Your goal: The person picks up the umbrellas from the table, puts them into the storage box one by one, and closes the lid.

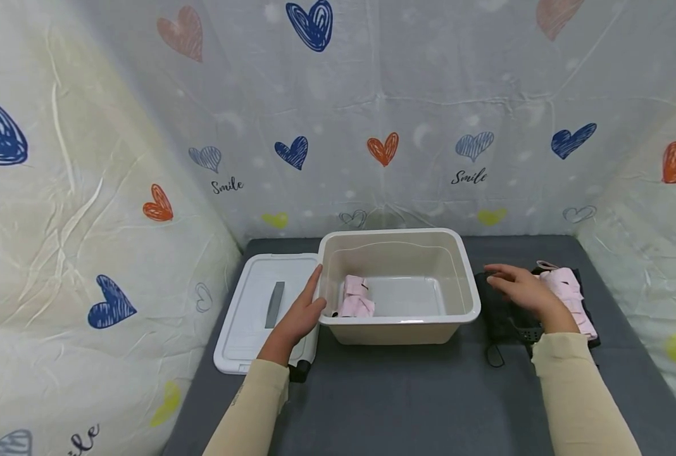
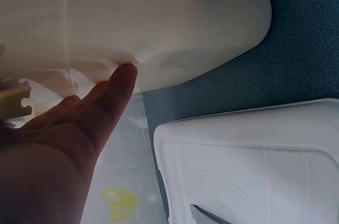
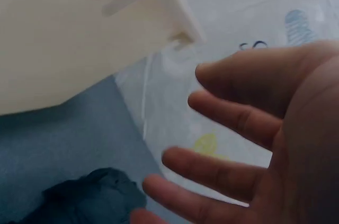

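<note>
A beige plastic storage bin point(image 1: 395, 334) with a white rim stands at the middle of the table's far side. A pink folded cloth bundle point(image 1: 356, 297) lies inside it, against the left wall. My left hand point(image 1: 299, 320) is at the bin's left side, its straight fingers touching the outer wall under the rim, as the left wrist view also shows. My right hand point(image 1: 523, 291) hovers with spread fingers over dark folded fabric point(image 1: 493, 310) to the right of the bin, holding nothing. Beside that hand, another pink folded cloth point(image 1: 567, 294) rests on a black item partly hidden by the arm.
A white lid point(image 1: 247, 323) with a grey handle point(image 1: 275, 304) lies flat left of the bin. A small black object point(image 1: 300, 370) pokes out by my left wrist. The dark grey table point(image 1: 406, 405) is bordered by heart-printed curtains point(image 1: 338, 114) on its back and sides.
</note>
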Motion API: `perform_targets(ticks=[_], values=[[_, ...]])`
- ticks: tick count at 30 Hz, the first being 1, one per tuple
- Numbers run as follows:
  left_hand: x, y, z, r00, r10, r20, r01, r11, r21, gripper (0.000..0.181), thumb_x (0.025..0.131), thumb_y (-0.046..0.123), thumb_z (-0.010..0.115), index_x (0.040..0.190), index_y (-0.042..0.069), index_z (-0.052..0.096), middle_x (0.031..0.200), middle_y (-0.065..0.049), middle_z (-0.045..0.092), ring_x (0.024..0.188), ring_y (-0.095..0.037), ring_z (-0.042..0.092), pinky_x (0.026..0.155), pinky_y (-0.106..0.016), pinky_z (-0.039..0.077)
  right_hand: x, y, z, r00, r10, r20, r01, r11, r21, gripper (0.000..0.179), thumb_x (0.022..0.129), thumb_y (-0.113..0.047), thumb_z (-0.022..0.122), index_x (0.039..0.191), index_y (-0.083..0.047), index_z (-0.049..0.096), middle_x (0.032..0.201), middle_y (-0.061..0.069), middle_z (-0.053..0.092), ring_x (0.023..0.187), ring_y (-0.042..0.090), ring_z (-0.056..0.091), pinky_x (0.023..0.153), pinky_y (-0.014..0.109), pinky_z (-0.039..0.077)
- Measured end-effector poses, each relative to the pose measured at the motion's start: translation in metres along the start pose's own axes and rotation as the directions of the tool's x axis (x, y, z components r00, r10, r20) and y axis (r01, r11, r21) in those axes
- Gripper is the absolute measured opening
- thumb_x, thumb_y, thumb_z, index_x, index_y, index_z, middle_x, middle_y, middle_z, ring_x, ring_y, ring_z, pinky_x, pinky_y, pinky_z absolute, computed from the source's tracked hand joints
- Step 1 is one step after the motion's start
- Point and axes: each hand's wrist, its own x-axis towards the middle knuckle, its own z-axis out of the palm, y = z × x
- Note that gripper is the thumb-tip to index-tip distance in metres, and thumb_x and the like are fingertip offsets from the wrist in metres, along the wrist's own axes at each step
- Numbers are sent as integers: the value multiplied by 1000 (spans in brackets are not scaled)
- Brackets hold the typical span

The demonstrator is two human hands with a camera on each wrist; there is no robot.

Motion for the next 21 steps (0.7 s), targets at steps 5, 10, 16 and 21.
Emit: perform_targets(ticks=[5, 10, 16, 21], values=[[-1, 1, 0, 1000, -5, 0, 5, 1000, 6, 73, 94, 15, 36, 154, 42, 3, 163, 1, 10, 148, -29, 17, 111, -62, 24, 5, 5, 5, 999, 45, -23, -47, 992, -119, 57, 101, -35, 45, 144, 1, 39, 140, 36, 42, 125, 52, 44, 94, 60, 43], [0, 1, 1, 1000, -13, 0, 13, 1000, 15, 73, 94, 15, 35, 154, 42, 2, 163, 0, 10, 148, -29, 17, 111, -62, 24, 8, 9, 8, 996, 75, -41, -83, 963, -255, 58, 99, -37, 46, 142, 2, 42, 139, 39, 40, 125, 55, 43, 95, 62, 41], [1, 1, 1, 1000, -26, 17, 25, 1000, 12, 73, 96, 14, 35, 155, 37, -1, 164, -1, 8, 148, -30, 16, 111, -62, 23, 12, 20, 15, 996, 61, -61, -78, 939, -335, 55, 97, -30, 49, 140, 3, 44, 138, 37, 44, 123, 55, 44, 96, 64, 39], [1, 2, 1, 1000, -22, 16, 22, 1000, 6, 73, 96, 14, 35, 155, 37, -1, 164, -2, 8, 148, -30, 16, 111, -63, 23, 14, 26, 20, 995, 51, -83, -77, 933, -351, 55, 95, -28, 51, 139, 5, 45, 138, 37, 44, 124, 56, 43, 97, 65, 37]])
